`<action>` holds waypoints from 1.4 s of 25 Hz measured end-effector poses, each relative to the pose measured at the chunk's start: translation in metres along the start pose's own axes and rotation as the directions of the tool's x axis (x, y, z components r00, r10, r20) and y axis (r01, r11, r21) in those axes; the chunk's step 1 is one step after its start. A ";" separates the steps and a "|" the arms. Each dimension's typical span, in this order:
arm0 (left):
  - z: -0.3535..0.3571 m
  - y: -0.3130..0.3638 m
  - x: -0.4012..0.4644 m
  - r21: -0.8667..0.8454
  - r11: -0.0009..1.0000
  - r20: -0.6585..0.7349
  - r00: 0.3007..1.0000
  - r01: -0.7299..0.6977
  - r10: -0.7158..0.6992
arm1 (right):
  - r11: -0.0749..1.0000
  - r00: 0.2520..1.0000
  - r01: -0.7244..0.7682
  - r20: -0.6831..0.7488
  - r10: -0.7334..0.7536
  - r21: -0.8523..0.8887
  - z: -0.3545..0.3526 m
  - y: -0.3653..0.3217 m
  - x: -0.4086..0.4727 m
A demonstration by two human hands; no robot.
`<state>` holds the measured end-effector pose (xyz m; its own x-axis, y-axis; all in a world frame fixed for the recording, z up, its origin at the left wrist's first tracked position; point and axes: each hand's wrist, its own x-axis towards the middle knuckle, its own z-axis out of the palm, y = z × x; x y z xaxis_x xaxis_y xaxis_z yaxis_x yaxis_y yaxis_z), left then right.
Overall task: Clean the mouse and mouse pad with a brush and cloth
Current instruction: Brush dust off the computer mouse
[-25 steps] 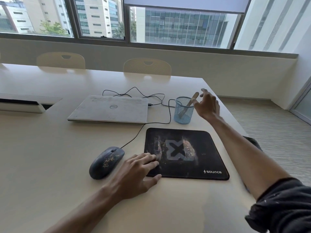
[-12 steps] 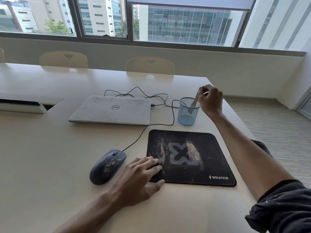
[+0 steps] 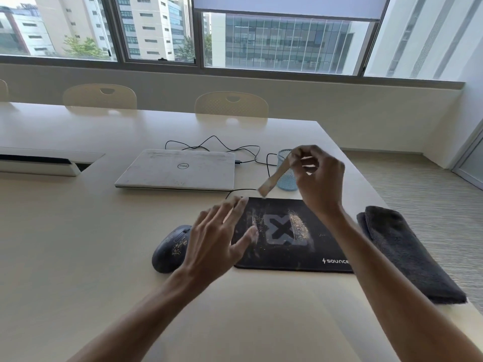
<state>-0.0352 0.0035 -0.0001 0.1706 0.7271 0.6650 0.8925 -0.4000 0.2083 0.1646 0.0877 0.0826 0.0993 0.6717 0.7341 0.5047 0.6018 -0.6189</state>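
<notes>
1. Two hands are in view above one pale table (image 3: 78, 257), with the mouse pad as landmark.
2. One black mouse pad (image 3: 308, 246) lies flat on the table, printed with a grey X and dusted with two streaks of tan crumbs.
3. One dark mouse (image 3: 171, 248) sits just left of the mouse pad, speckled with crumbs; its single black cable runs back past the pad's far left corner.
4. One brush (image 3: 277, 176), blurred, hangs over the pad's far edge, its lower end pointing down and left. The right hand (image 3: 321, 178) pinches its upper end with curled fingers.
5. The left hand (image 3: 217, 241) hovers over the pad's left edge, fingers spread and straight, holding nothing.
6. One folded dark cloth (image 3: 407, 252) lies just right of the pad.
7. One blue mesh cup (image 3: 287, 176) stands beyond the pad's far edge, partly hidden by the brush and right hand.
8. One closed white laptop (image 3: 177, 169) lies beyond the pad, to its far left.
9. Two pale chair backs (image 3: 231, 104) show past the table's far side.
</notes>
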 end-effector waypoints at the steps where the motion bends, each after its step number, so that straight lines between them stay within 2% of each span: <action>1: -0.002 -0.001 0.001 0.011 1.000 -0.005 1.000 0.023 -0.023 | 0.995 0.997 -0.076 0.032 0.074 0.059 0.001 -0.009 -0.010; 5: -0.011 -0.004 0.000 0.011 0.997 0.014 0.997 0.077 -0.077 | 0.934 0.951 -0.283 0.192 0.244 0.217 0.007 -0.031 -0.044; 9: -0.022 -0.008 -0.006 -0.121 0.985 0.011 0.992 0.127 -0.126 | 0.845 0.902 -0.421 0.248 0.353 0.329 0.012 -0.040 -0.064; 15: -0.035 -0.019 -0.022 -0.185 0.977 0.054 0.994 0.107 -0.099 | 0.894 0.829 -0.408 0.486 0.276 0.187 0.040 -0.051 -0.098; 19: -0.049 -0.050 -0.051 -0.107 0.964 0.063 0.969 0.245 -0.240 | 0.878 0.849 -0.422 0.439 0.294 0.227 0.049 -0.061 -0.097; 23: -0.069 -0.084 -0.076 0.048 0.912 0.125 0.904 0.407 -0.410 | 0.833 0.849 -0.478 0.389 0.357 0.278 0.063 -0.063 -0.091; 26: -0.071 -0.095 -0.084 0.099 0.913 0.153 0.901 0.395 -0.406 | 0.878 0.838 -0.436 0.445 0.316 0.197 0.084 -0.066 -0.101; 30: -0.068 -0.096 -0.083 0.104 0.930 0.144 0.920 0.352 -0.364 | 0.881 0.819 -0.433 0.491 0.297 0.190 0.105 -0.072 -0.110; 35: -0.068 -0.095 -0.084 0.100 0.940 0.119 0.934 0.327 -0.338 | 0.895 0.801 -0.435 0.496 0.335 0.099 0.106 -0.056 -0.112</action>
<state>-0.1628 -0.0573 -0.0269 -0.0926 0.8804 0.4651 0.9363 -0.0818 0.3415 0.0341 0.0243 0.0051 -0.1764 0.9539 0.2427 0.3239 0.2891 -0.9008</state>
